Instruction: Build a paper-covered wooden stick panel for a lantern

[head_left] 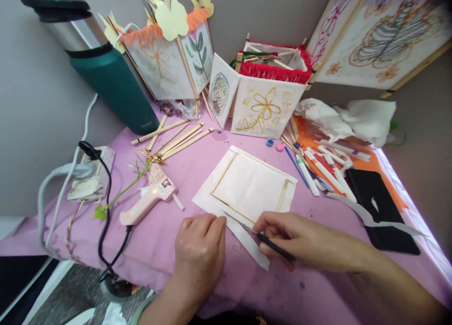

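A sheet of white paper lies on the cloth with a rectangular frame of thin wooden sticks on it. A loosened strip of paper hangs along the sheet's near edge. My right hand is closed around the black handle of a craft knife. Its thin blade points left along the frame's near stick, at the strip. My left hand is closed, with curled fingers at the sheet's near left edge, beside the blade's tip; the fingertips are mostly hidden, but they seem to hold the paper.
A pink glue gun, wooden sticks and a power strip lie left. Behind stand a teal bottle and decorated paper lanterns. Markers and a black phone lie right.
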`<state>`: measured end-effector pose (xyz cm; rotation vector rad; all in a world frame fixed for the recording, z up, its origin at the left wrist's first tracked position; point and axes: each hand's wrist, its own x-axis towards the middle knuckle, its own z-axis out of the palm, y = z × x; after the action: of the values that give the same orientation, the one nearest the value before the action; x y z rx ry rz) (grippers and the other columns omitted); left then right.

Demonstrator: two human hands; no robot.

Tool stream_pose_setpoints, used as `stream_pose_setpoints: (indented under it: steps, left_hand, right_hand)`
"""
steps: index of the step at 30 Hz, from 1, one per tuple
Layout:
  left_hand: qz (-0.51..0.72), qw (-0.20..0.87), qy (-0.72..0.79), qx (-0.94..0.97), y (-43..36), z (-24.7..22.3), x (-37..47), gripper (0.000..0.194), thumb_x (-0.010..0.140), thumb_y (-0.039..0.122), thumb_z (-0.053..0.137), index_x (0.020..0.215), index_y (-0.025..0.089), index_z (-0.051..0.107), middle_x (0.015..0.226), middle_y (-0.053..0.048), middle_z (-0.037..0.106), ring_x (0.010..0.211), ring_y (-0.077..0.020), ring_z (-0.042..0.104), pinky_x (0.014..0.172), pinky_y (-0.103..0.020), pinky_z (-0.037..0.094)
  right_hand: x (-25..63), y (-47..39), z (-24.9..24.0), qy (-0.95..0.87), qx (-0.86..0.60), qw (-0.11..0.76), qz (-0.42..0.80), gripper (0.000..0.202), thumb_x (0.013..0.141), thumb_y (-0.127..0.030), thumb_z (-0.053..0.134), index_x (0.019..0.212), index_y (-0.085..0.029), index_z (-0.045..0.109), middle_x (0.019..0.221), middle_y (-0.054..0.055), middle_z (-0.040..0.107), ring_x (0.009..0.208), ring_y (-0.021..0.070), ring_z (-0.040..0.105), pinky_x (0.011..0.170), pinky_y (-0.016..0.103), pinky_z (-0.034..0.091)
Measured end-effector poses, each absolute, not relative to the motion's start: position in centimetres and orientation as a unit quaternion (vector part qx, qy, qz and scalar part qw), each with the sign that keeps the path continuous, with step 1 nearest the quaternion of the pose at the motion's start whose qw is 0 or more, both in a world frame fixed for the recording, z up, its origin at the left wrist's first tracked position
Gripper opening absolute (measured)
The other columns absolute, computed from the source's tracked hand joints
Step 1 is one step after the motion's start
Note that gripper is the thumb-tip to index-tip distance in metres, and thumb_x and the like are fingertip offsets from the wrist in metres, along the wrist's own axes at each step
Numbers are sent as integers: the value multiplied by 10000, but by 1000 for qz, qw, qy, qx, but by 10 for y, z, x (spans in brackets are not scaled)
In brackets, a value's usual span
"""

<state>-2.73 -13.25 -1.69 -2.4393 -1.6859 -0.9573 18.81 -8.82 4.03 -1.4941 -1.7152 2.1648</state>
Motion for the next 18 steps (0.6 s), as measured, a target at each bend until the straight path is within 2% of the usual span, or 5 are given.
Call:
stream_pose_setpoints:
  steps: [9, 18]
  left_hand:
    - [-302, 6, -540, -786, -132, -15, -26, 128, 858, 85, 546, 867, 173, 638, 778, -40, 653, 690, -175, 553, 646, -339, 397]
    - [-300, 10, -543, -784, -133, -14, -26, 149, 853, 68, 537, 853, 179, 637, 787, -40, 654, 682, -168, 540, 654, -332, 400]
  right_hand:
    - [185, -86, 37, -568, -471, -3, 675, 192, 868, -344, 578, 971, -183, 566, 663, -57, 549, 531, 70, 498, 494, 186, 412]
    - [186, -86, 35, -597, -490, -3, 635, 190, 864, -361, 577, 927, -182, 568, 617, -61, 492, 500, 61, 445, 449, 171, 347]
